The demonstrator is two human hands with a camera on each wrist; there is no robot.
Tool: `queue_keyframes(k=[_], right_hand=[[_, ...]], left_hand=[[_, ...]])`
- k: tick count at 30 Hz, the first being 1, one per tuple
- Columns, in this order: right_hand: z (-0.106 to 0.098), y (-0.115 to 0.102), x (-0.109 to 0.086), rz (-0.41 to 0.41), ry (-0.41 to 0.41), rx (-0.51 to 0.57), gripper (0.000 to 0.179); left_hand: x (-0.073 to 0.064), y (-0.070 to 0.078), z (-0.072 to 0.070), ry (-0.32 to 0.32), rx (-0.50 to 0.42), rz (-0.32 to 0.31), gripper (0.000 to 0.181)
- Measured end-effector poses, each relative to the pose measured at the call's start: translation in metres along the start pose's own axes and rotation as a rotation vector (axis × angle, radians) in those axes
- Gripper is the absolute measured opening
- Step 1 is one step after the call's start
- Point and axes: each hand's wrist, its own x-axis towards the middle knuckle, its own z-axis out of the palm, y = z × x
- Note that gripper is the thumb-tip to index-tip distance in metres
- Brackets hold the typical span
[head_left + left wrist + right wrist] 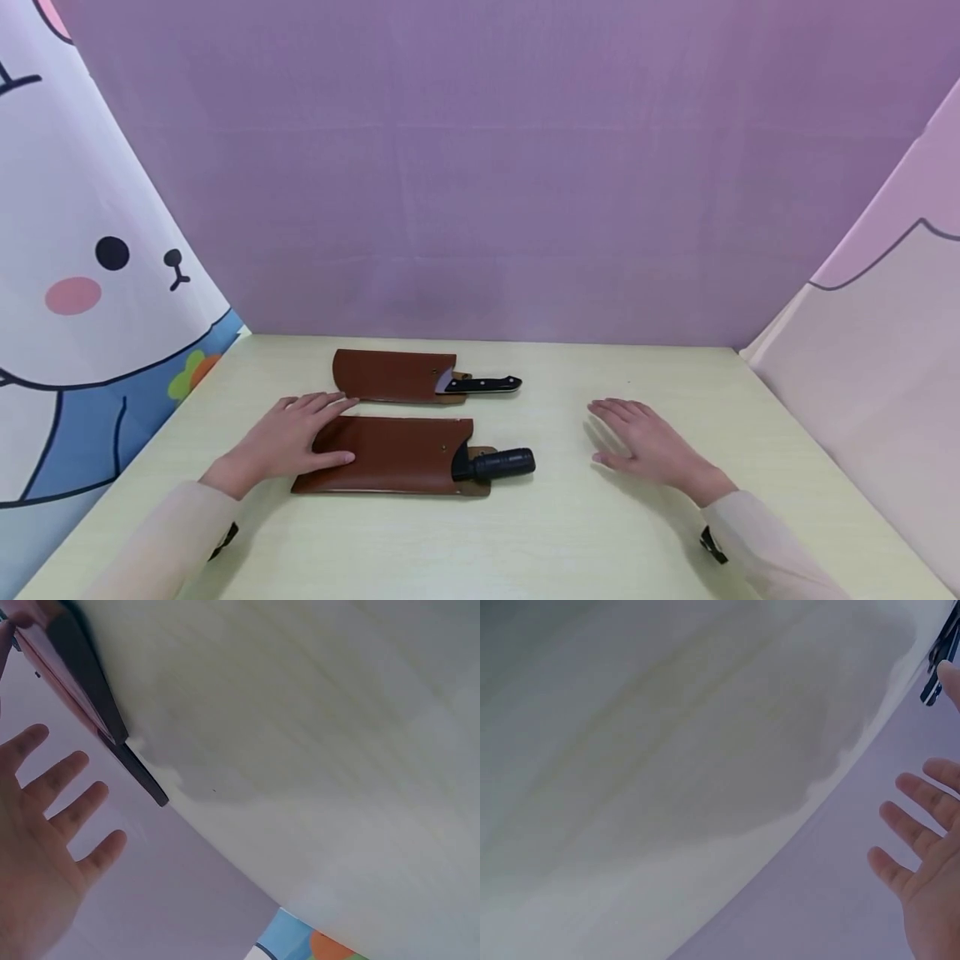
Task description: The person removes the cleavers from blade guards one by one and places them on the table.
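Observation:
Two brown leather knife sheaths lie flat on the table, one behind the other. From the near sheath (397,454) a thick black handle (506,463) sticks out to the right; whatever is inside stays hidden. A knife with a riveted black handle (483,385) sits in the far sheath (393,375), a bit of its blade showing at the mouth. My left hand (281,442), fingers straight and spread, overlaps the near sheath's left end; its fingertips reach the far sheath's lower left corner in the head view. Over the table to the right, my right hand (652,442) is spread and holds nothing.
The pale table (570,542) ends at a purple backdrop (510,183) behind the sheaths. On the left hangs a cartoon-printed cloth (90,350), and a pink and white one (885,350) flanks the right side.

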Motion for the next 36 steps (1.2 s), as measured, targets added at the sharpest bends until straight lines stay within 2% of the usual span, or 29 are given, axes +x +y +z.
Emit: queue_keyframes(k=[14,31,36], right_hand=[[-0.001,-0.022,0.016,-0.061,-0.016,0.054,0.067],[-0.002,-0.054,0.037,-0.153,-0.053,0.087,0.062],[-0.001,-0.064,0.043,-0.170,-0.075,0.101,0.061]], left_hand=[[0.011,0.019,0.001,-0.043,-0.028,0.065,0.079],[0.022,0.043,0.002,-0.173,-0.086,0.083,0.088],[0.024,0.048,0.003,-0.188,-0.105,0.100,0.091]])
